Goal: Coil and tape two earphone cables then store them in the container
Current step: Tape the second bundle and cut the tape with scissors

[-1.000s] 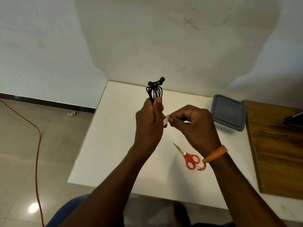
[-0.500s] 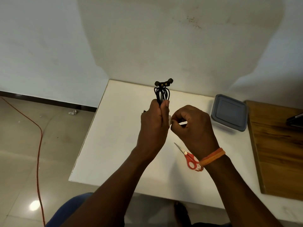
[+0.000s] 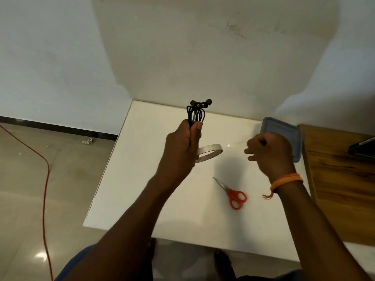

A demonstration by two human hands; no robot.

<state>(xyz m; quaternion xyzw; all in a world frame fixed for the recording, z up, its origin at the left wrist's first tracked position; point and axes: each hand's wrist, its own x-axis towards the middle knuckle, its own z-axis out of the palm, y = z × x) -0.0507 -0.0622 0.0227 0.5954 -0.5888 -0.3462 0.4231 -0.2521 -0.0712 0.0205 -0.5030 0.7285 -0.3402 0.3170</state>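
Head view, nearest first: red-handled scissors point(image 3: 233, 194) lay on the white table point(image 3: 125, 191), blades closed, well apart from either hand, probably parked within reach for cutting tape. Further out, the left hand point(image 3: 180, 148) was raised above the table with its fingers and thumb curled tightly round the black earphone coil point(image 3: 196, 114), whose loops and two earbuds stood up out of the fist; that grip likely kept the loops from springing apart. Just behind this hand a tape roll point(image 3: 211, 152) rested on the table, partly hidden. To the right, the right hand point(image 3: 269, 154) hovered with fingers loosely curled, seemingly holding nothing, though blur left that uncertain. Farthest, the lidded grey container point(image 3: 284, 132) sat by the table's back edge, beside a wooden board point(image 3: 343, 179).
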